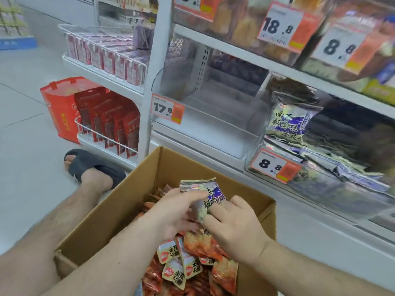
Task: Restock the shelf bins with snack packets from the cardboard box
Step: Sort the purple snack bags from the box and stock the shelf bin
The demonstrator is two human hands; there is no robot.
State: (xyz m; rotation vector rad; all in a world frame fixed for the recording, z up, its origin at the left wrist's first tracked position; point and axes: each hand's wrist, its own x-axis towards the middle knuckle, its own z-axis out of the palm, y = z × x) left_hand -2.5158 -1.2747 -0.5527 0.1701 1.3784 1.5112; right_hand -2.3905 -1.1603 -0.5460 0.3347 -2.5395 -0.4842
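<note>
Both hands, left (171, 212) & right (233, 223), pinch a purple packet (205, 199) over the box (119, 201) w/ orange packets (192, 263); clear bin (213, 124) above.

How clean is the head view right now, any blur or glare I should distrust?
Head view: the upper right shelves and the 18.8 price tag are smeared by motion blur; the purple snack packet held by both the left hand and right hand is soft but readable; the clear bin looks hazy; wide-angle bending curves the shelf edges; lighting is flat, without harsh shadows.
</note>
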